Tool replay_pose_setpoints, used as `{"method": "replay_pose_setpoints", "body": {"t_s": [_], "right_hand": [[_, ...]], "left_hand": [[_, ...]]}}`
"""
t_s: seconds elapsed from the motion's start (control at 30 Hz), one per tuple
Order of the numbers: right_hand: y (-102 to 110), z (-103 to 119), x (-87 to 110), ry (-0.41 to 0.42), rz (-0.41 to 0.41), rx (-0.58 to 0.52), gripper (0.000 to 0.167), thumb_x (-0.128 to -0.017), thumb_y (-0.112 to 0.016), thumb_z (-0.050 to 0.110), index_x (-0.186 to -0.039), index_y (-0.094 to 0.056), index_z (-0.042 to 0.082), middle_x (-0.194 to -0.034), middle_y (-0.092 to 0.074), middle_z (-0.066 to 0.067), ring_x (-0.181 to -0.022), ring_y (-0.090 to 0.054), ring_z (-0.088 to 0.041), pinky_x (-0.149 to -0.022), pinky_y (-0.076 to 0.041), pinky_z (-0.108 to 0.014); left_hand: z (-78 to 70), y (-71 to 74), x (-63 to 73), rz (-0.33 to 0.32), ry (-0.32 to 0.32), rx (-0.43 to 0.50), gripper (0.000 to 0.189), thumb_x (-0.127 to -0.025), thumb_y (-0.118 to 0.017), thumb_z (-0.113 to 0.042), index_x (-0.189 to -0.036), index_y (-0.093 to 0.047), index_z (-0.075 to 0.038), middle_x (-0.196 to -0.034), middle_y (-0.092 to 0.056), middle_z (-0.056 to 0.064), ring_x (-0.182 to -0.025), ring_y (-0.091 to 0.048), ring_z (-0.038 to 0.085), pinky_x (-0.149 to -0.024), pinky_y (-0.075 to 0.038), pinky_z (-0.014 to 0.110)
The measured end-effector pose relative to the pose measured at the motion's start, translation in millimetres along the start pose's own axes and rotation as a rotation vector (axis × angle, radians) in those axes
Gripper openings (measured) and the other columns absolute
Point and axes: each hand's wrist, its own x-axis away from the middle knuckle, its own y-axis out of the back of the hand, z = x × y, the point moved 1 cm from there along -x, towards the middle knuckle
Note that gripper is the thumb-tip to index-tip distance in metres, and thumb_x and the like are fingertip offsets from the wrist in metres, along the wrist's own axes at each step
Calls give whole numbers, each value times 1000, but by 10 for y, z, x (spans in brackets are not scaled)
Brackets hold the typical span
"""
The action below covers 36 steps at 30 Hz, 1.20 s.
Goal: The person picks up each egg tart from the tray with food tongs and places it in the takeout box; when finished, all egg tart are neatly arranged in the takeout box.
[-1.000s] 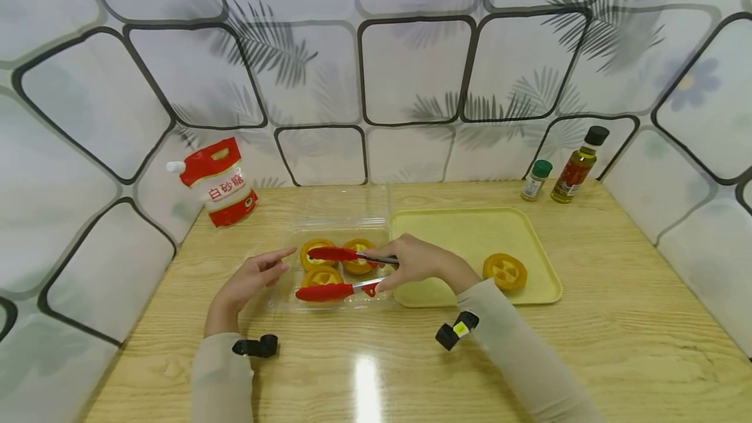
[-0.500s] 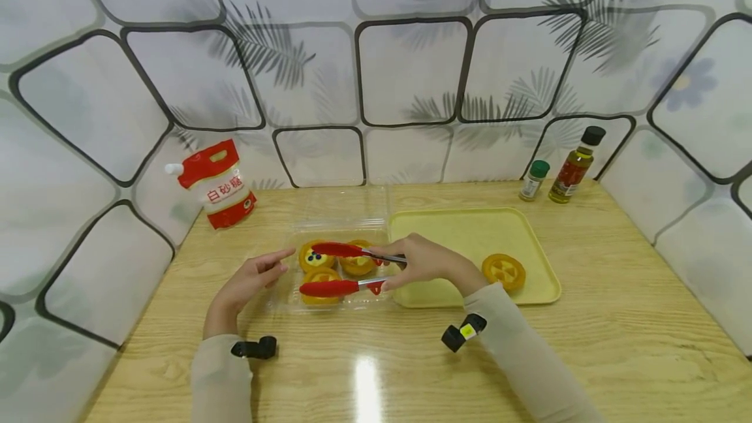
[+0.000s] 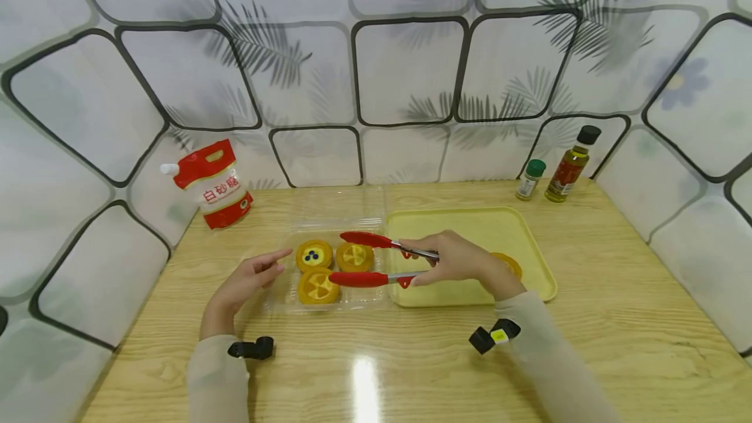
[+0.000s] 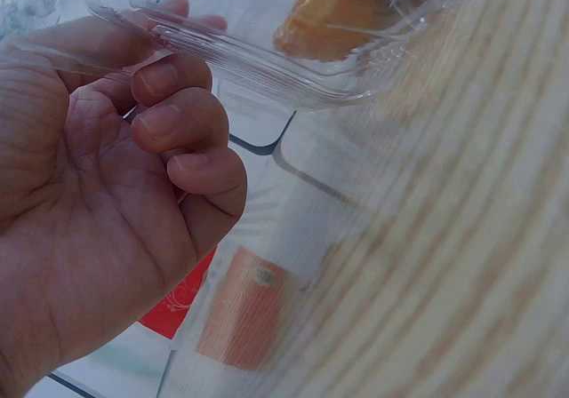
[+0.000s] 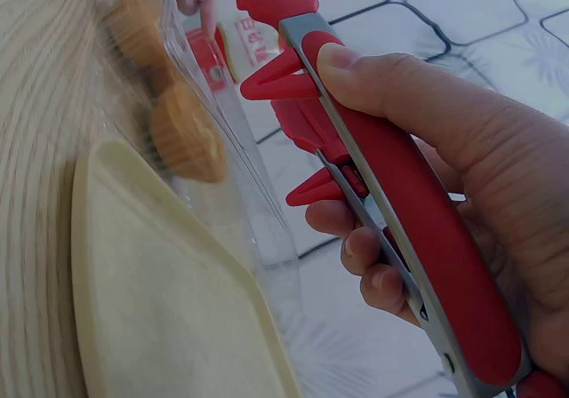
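Note:
My right hand (image 3: 452, 256) grips a pair of red-tipped tongs (image 3: 360, 279). Their arms are spread, with nothing between the tips, above the right part of a clear plastic box (image 3: 364, 303). In the right wrist view, the thumb lies on the upper red handle and the fingers curl under the lower one. Three egg tarts sit in the box: one with blueberries (image 3: 314, 256), a second tart (image 3: 355, 257) and a front tart (image 3: 318, 286). My left hand (image 3: 243, 282) holds the box's left rim with thumb and index finger, its other fingers curled below.
Right of the box lies a yellow tray (image 3: 423, 224); one tart (image 3: 510, 261) on it is partly hidden by the right wrist. A sugar pouch (image 3: 220, 188) leans at the back left. A green-capped jar (image 3: 530, 181) and an oil bottle (image 3: 568, 168) stand back right.
The right hand has moved right with the tongs, drawing them off the tarts, which now show more fully. The left hand has stayed at the box's left side.

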Motion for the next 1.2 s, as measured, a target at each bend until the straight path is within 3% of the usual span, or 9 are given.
{"method": "replay_pose_setpoints", "body": {"t_s": [0.2,0.43,0.63,0.77,0.87,1.2], "right_hand": [[134,-75,321,-79,-45,-11,72,-78,-76,37,-138,-50,7,-64,-39,8,-55,-31,-5,-52,-29,-24],[230,-237,713,-102,-117,94,71,-78,-76,37,-137,-51,7,-67,-46,7,-56,-30,-3,-54,-31,-25],[261,-342,1051,-151,-153,135,71,-78,-77,36,-137,-51,6,-99,-66,-4,-66,-40,-3,-61,-38,-26],[267,-386,1268,-170,-186,147,70,-77,-77,34,-136,-52,5,-80,-59,6,-61,-37,-1,-56,-35,-24],[281,-411,1417,-196,-219,152,69,-77,-78,33,-134,-53,4,-65,-40,11,-57,-31,0,-52,-31,-23],[310,-479,1823,-308,-280,185,73,-74,-80,33,-135,-52,3,-65,-39,9,-56,-32,0,-49,-31,-23]], "left_hand": [[0,-6,-4,-6,12,-10,44,-99,-50,-18,-140,-44,-2,-71,-34,0,-66,-38,12,-62,-34,26],[-7,-8,-1,-9,34,-15,44,-99,-50,-19,-141,-45,-5,-72,-34,2,-67,-38,13,-63,-34,27],[3,-2,-6,-1,18,-10,45,-99,-51,-20,-140,-45,-4,-70,-34,1,-66,-39,14,-63,-34,28],[-4,-5,-2,3,21,-5,46,-98,-52,-22,-141,-44,-4,-70,-35,2,-66,-39,14,-62,-34,28],[-13,-7,7,0,29,-10,47,-98,-52,-23,-141,-44,-4,-71,-34,2,-67,-38,14,-62,-34,28],[-33,-17,11,-2,29,-24,45,-99,-50,-20,-141,-44,-4,-68,-34,2,-64,-36,18,-61,-33,29]]}}
